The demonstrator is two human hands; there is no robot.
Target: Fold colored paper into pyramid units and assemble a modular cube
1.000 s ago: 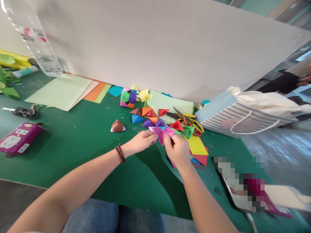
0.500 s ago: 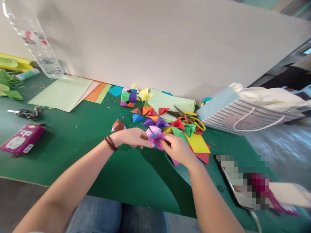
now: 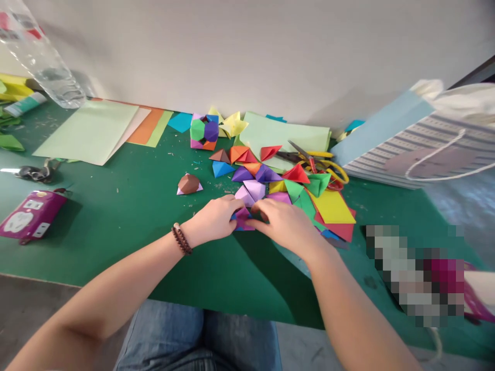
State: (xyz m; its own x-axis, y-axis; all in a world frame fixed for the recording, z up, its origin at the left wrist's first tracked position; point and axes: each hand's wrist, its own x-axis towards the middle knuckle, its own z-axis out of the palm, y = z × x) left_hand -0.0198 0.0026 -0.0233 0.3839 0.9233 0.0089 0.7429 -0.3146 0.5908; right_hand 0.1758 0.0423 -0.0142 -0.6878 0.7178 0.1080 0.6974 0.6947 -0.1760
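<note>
Between my two hands is a purple and blue folded paper piece, partly covered by my fingers. My left hand, with a beaded bracelet on its wrist, pinches the piece's left side. On its right side my right hand grips it between thumb and fingers. Just beyond my fingertips lie lilac folded pieces. A brown and lilac folded piece rests on the table to the left. Farther back stands a multicoloured paper ball, joined from several folded units.
Several folded units in red, purple and green lie beyond my hands, beside scissors. Paper sheets and a plastic bottle are at the left, with a magenta power strip. A striped paper bag stands at the right.
Both hands have drawn closer around the purple and blue paper piece, and they now cover more of it. The view has tilted down and shifted slightly.
</note>
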